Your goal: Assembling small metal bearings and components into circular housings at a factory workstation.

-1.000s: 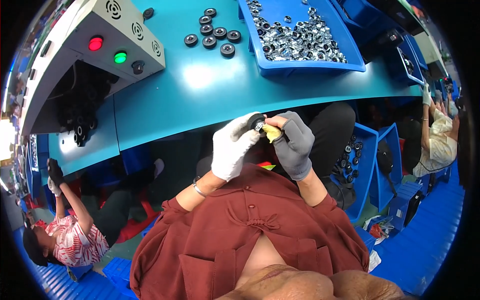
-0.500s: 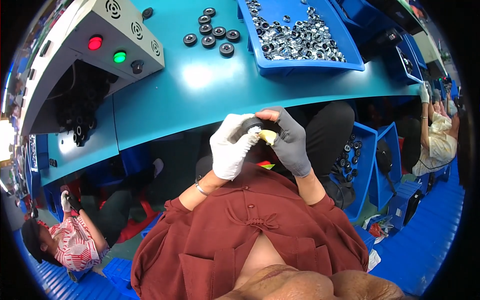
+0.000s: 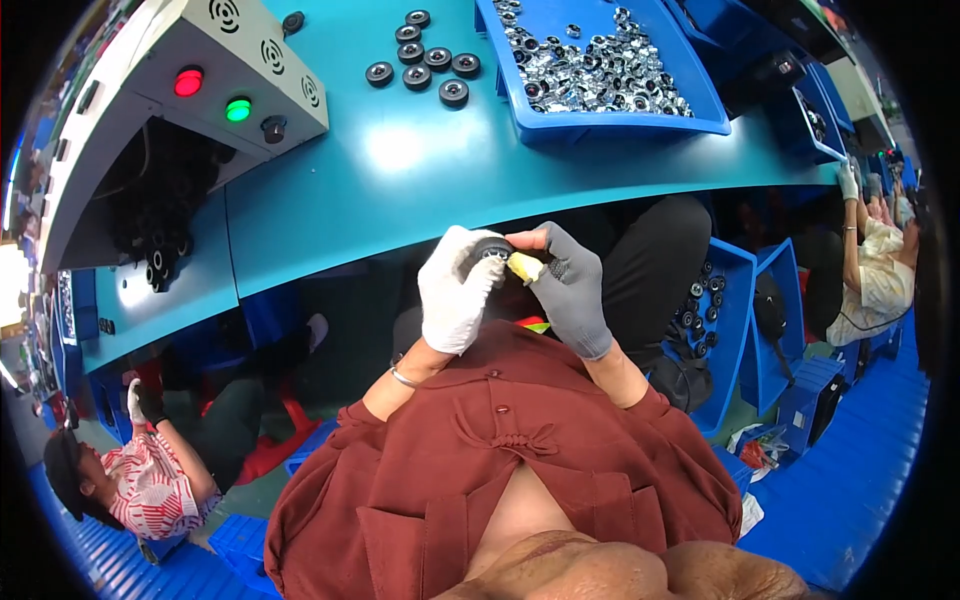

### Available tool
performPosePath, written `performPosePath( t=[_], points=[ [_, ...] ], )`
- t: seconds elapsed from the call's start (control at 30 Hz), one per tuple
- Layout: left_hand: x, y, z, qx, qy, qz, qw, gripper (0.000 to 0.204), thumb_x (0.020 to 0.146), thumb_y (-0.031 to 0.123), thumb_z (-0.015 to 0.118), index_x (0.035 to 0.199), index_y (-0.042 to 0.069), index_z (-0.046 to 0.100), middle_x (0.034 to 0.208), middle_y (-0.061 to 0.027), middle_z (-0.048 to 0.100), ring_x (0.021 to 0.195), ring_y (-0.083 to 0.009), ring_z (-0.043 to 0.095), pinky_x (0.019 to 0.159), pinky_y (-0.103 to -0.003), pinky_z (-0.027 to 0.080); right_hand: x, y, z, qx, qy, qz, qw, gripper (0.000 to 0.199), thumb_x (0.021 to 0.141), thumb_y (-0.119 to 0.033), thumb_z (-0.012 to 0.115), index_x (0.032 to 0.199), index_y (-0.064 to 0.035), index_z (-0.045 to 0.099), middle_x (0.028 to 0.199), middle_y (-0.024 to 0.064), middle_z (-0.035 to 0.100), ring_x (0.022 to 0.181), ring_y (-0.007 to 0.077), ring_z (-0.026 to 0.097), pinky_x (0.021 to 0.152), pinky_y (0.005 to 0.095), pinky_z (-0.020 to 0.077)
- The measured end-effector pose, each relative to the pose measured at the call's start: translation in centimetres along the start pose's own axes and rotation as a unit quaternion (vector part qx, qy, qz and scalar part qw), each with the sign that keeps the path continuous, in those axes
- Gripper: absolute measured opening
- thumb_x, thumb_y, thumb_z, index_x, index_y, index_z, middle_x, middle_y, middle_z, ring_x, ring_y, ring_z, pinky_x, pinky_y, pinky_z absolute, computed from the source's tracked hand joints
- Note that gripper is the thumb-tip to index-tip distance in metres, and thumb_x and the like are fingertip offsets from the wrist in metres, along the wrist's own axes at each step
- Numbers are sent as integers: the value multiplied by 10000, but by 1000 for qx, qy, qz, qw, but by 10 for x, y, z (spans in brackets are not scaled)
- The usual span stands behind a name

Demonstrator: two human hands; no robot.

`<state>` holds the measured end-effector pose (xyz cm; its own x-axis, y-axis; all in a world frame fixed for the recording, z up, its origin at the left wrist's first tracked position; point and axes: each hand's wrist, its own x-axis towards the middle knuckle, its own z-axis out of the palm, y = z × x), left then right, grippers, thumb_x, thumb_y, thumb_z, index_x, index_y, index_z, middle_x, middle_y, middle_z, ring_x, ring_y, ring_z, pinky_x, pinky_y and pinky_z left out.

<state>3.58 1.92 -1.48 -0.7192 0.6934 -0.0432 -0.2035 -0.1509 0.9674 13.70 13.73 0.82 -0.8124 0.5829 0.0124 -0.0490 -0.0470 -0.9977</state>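
Note:
My left hand (image 3: pixel 457 290), in a white glove, grips a small black round wheel-like part (image 3: pixel 490 247) just below the edge of the teal table (image 3: pixel 400 170). My right hand (image 3: pixel 572 285), in a grey glove, pinches a small yellow piece (image 3: pixel 524 266) against that part. Both hands meet close in front of my chest, over my rust-red shirt. Several more black round parts (image 3: pixel 420 60) lie in a group on the table's far side.
A blue tray (image 3: pixel 600 118) full of small shiny metal pieces sits at the table's far right. A grey control box (image 3: pixel 225 75) with red and green lights stands at the left. Blue bins (image 3: pixel 735 330) of black parts are beside my right leg. Other people sit at lower left and far right.
My two hands have stayed together at the black part, shifting only slightly. The person at lower left has moved an arm.

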Motion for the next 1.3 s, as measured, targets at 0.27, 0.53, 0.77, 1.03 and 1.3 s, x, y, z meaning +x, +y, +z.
performPosePath(
  t=[0.27, 0.53, 0.77, 1.03, 1.3],
  points=[
    [-2, 5, -3, 32, -18, -31, 999, 163, 929, -18, 615, 1086, -47, 645, 935, -79, 668, 771, -123, 657, 712, -252, 537, -11, 18, 5, -208, 48, -205, 955, 287, 809, 106, 644, 1089, 43, 657, 929, 131, 637, 798, 230, 650, 702, 289, 523],
    [-1, -6, -14, 88, -58, -40, 994, 179, 909, -26, 629, 1087, -44, 649, 920, -67, 670, 777, -127, 660, 721, -254, 541, -1, 13, -12, -159, -41, -110, 980, 281, 865, 50, 645, 1138, 14, 698, 1001, 102, 638, 864, 158, 621, 724, 266, 489],
    [-8, -16, -16, -25, -46, -103, 993, 177, 936, 52, 634, 1081, -50, 647, 857, -87, 679, 691, -139, 643, 659, -258, 533, -2, 23, -16, -156, -72, -165, 971, 308, 828, 107, 613, 1111, 35, 710, 978, 95, 641, 840, 167, 612, 722, 259, 482],
    [-1, -31, -21, -9, -52, -151, 987, 185, 935, 54, 640, 1087, -51, 659, 873, -88, 687, 670, -142, 650, 642, -256, 537, -1, 42, -20, -213, -62, -207, 953, 305, 814, 110, 615, 1098, 44, 704, 957, 114, 643, 805, 193, 621, 694, 269, 488],
    [0, -41, -12, 90, 12, -27, 995, 186, 910, 44, 693, 1077, -35, 671, 943, -71, 689, 745, -91, 640, 656, -236, 533, -5, 42, -9, -34, -16, 39, 999, 307, 922, 43, 581, 1213, 10, 675, 937, 33, 635, 845, 86, 573, 743, 245, 471]
  ],
)
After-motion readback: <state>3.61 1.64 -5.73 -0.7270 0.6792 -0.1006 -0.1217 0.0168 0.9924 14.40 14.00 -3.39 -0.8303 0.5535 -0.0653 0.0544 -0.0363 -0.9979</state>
